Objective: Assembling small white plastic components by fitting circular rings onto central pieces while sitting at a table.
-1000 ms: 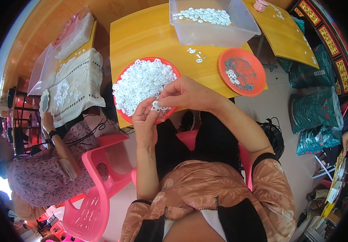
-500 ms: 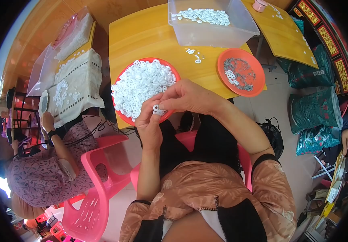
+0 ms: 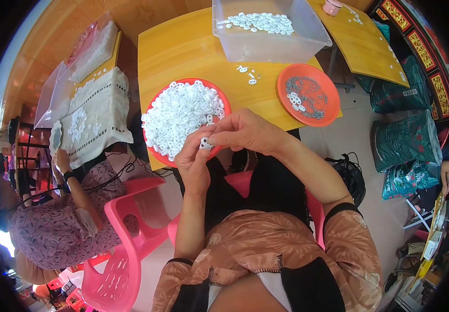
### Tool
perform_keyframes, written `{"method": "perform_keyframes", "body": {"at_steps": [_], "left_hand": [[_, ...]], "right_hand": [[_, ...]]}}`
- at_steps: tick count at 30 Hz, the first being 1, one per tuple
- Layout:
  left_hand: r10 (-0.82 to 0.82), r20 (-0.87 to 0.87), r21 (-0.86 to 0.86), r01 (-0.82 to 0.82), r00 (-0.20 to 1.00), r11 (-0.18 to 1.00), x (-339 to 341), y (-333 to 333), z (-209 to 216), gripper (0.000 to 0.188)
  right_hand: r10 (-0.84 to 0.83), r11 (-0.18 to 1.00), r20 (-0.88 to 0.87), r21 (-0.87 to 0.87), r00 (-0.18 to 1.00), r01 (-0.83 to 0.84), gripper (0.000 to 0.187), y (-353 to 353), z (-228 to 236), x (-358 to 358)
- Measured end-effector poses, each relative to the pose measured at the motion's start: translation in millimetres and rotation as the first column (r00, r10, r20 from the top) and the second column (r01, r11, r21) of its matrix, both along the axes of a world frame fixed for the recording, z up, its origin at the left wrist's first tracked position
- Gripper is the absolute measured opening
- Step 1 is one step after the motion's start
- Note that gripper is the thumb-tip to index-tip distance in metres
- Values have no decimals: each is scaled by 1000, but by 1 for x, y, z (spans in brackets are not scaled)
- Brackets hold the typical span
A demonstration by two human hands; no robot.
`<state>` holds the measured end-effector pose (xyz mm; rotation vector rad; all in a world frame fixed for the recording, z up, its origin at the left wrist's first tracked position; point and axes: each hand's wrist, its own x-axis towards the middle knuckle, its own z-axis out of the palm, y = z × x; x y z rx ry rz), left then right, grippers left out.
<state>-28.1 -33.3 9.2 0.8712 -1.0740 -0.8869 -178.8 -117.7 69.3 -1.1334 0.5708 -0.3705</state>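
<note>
My left hand pinches a small white oval plastic piece with two dark holes between thumb and fingers. From the right, my right hand reaches over with thumb and forefinger closed at the same piece; anything smaller in that pinch is hidden. Both hands hover at the near right rim of a red basin, which is heaped with similar white plastic pieces. To the right lies an orange plate with many small grey metal pins and a few white pieces.
A clear plastic bin with white ovals stands at the back of the yellow table. Loose pieces lie before it. At left, a person sits by a cloth-covered table, near a pink chair. Green sacks stand at right.
My hands stay together on the white piece and have shifted very slightly. The view has tilted a little, so the table things sit slightly differently.
</note>
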Motion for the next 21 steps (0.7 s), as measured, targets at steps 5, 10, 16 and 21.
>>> {"method": "perform_keyframes", "body": {"at_steps": [5, 10, 16, 21], "left_hand": [[11, -290, 80, 13, 957, 997, -7, -1, 0, 26], [75, -166, 53, -67, 983, 996, -11, 1, -8, 30], [20, -209, 75, -5, 978, 997, -11, 3, -14, 32], [29, -300, 126, 9, 953, 992, -21, 6, -13, 32]], "right_hand": [[-42, 999, 61, 28, 997, 41, 17, 7, -3, 1], [-87, 996, 116, 29, 989, 85, 17, 16, -13, 6], [-102, 995, 54, -10, 993, 102, 17, 13, -18, 4], [-102, 994, 29, -42, 994, 103, 22, 11, -20, 1]]}}
